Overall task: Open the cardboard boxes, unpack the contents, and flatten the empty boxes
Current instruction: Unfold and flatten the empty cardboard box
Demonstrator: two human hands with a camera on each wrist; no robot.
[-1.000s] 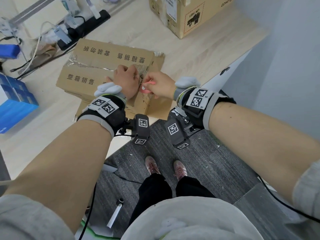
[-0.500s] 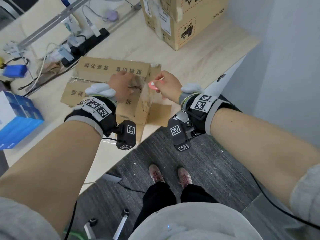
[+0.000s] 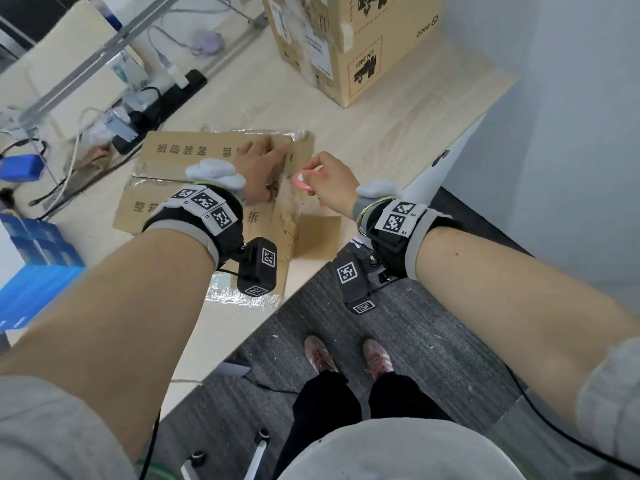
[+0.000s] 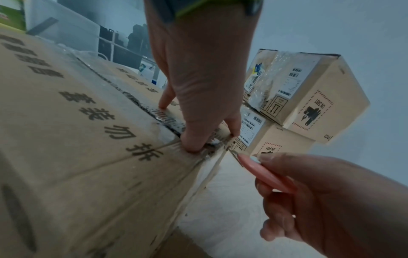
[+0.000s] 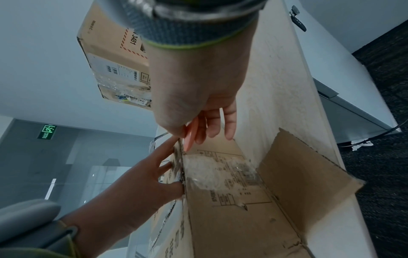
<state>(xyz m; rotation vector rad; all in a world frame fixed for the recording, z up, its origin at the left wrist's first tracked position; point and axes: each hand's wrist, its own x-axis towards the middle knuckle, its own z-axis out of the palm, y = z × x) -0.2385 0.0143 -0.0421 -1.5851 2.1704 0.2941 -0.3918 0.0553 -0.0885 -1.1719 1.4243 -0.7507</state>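
Observation:
A brown cardboard box (image 3: 180,157) with printed characters lies on the light table (image 3: 398,109); its top seam carries torn clear tape. My left hand (image 3: 258,174) presses flat on the top near the right end, fingers spread along the seam (image 4: 167,120). My right hand (image 3: 332,181) pinches a pink box cutter (image 3: 304,180) just off that end. The left wrist view shows the cutter (image 4: 264,172) with its tip at the box's upper corner. The right wrist view shows the box's end panel (image 5: 232,218), taped, with a side flap (image 5: 304,174) swung out.
Two stacked sealed cartons (image 3: 363,39) stand at the back of the table. Blue boxes (image 3: 31,271) sit at the left, a power strip with cables (image 3: 162,98) behind the box. The table edge (image 3: 311,271) runs diagonally, with grey carpet and my feet below.
My right hand has drawn the cutter a little up and away from the box end. My left hand has slid farther along the top, fingers stretched out.

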